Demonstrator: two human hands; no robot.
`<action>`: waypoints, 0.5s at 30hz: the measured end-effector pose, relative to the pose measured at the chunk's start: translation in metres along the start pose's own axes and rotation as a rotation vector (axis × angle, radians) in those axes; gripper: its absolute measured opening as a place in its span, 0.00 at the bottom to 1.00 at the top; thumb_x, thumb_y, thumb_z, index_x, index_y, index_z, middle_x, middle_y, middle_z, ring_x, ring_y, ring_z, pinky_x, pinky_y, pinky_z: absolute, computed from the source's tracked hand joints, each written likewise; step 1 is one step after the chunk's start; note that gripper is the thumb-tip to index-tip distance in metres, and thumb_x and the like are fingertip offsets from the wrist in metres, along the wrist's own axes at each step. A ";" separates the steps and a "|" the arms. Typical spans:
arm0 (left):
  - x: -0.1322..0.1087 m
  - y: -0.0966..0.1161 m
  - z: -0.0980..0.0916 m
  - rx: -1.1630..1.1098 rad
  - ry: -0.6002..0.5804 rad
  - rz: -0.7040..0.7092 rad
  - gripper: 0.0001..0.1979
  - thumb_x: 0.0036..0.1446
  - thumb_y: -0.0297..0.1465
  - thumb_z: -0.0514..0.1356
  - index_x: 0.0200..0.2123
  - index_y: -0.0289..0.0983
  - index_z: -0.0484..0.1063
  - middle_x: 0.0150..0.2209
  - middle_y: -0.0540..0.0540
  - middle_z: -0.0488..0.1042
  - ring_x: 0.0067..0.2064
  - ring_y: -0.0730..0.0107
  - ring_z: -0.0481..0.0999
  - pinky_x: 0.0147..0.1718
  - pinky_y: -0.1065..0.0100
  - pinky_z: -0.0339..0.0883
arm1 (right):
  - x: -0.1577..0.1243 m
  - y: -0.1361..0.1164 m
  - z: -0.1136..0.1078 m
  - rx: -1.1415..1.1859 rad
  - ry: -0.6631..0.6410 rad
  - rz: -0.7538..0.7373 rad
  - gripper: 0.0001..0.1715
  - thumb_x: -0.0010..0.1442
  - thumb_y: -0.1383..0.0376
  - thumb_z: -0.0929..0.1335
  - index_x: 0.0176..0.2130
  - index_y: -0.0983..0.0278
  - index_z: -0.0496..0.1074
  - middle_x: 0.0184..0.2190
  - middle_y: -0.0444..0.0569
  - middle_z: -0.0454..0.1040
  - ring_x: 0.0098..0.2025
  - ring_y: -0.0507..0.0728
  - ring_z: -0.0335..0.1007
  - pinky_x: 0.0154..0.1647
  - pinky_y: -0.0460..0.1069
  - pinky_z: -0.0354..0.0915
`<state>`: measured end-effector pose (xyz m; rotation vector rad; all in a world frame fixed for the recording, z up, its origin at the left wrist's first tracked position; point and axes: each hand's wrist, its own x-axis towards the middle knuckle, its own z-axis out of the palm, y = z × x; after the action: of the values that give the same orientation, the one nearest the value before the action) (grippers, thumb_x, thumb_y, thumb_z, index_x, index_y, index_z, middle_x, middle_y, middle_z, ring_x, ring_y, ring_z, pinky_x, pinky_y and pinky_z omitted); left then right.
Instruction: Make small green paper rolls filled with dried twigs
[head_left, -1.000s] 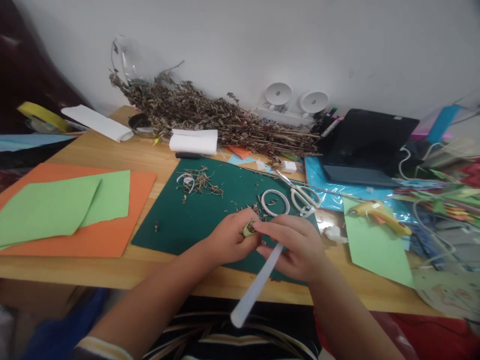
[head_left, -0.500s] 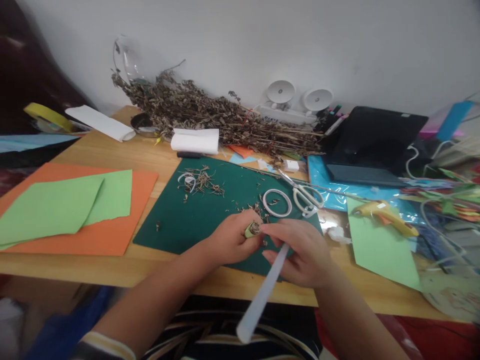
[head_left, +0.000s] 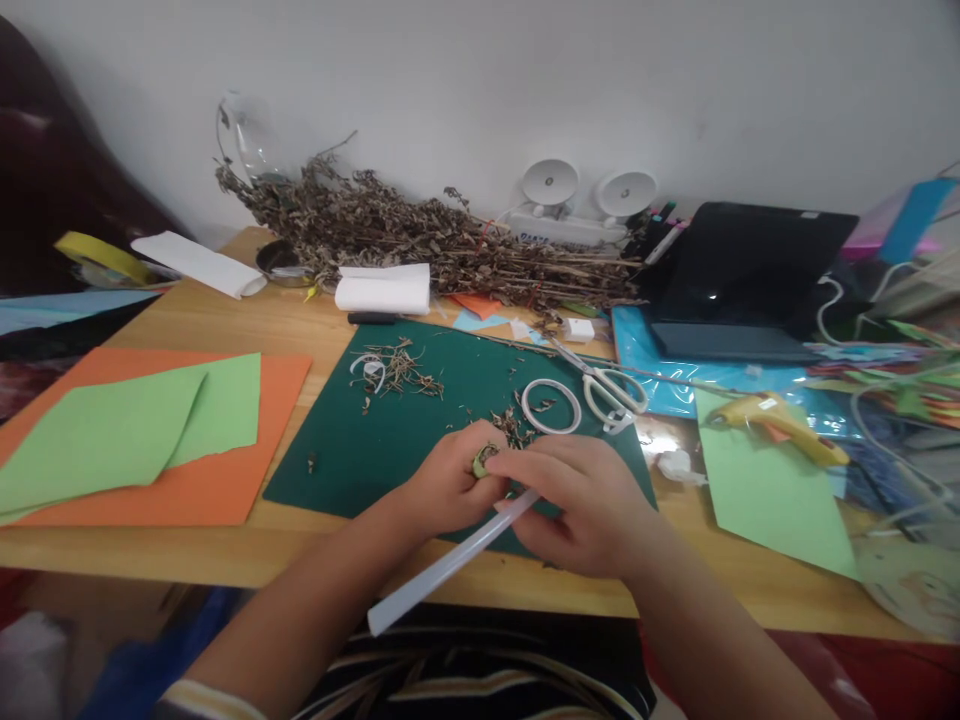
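My left hand [head_left: 457,480] is closed around a small green paper tube [head_left: 480,463], whose open end shows dried plant bits inside. My right hand [head_left: 581,500] grips a translucent white stick [head_left: 454,580], which looks like a glue stick and slants down to the left. A finger of that hand touches the tube's open end. Beneath both hands lies a dark green cutting mat [head_left: 337,440]. Crumbled dry leaves [head_left: 512,428] are scattered just beyond my fingers, beside a roll of white tape [head_left: 551,405] and scissors [head_left: 611,390].
Dried plant stems [head_left: 405,225] pile along the wall. Orange paper [head_left: 277,420] and green sheets [head_left: 97,430] lie left. A yellow glue gun [head_left: 780,425] rests on green paper at right, near a dark tablet [head_left: 757,280]. Dry stalks [head_left: 401,370] sit on the mat.
The white stick has swung so its lower end points further left. My right hand has shifted left, and its finger now presses at the green tube's open end.
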<state>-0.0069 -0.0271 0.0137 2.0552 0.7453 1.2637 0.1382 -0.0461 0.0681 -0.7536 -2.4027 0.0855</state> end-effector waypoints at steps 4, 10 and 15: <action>-0.001 0.000 0.001 0.015 -0.016 0.042 0.02 0.48 0.26 0.49 0.25 0.37 0.56 0.20 0.52 0.63 0.21 0.78 0.62 0.20 0.75 0.57 | -0.004 0.003 0.000 0.005 0.100 -0.047 0.12 0.51 0.68 0.60 0.38 0.65 0.63 0.18 0.42 0.66 0.19 0.48 0.56 0.19 0.44 0.53; 0.001 -0.001 0.001 -0.018 0.003 0.006 0.03 0.46 0.24 0.49 0.24 0.37 0.56 0.20 0.53 0.62 0.20 0.79 0.61 0.20 0.75 0.57 | -0.006 0.004 0.005 -0.032 0.042 -0.005 0.15 0.50 0.68 0.61 0.41 0.65 0.62 0.21 0.43 0.69 0.20 0.49 0.60 0.21 0.44 0.56; -0.002 0.001 0.001 -0.102 -0.008 -0.045 0.03 0.48 0.25 0.50 0.24 0.37 0.57 0.19 0.53 0.61 0.20 0.79 0.60 0.20 0.75 0.55 | -0.005 0.000 0.003 0.046 0.026 0.057 0.16 0.50 0.67 0.60 0.41 0.63 0.61 0.22 0.42 0.69 0.21 0.49 0.61 0.20 0.44 0.57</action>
<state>-0.0068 -0.0290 0.0129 1.9501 0.7049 1.2419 0.1396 -0.0482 0.0632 -0.7976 -2.3468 0.1527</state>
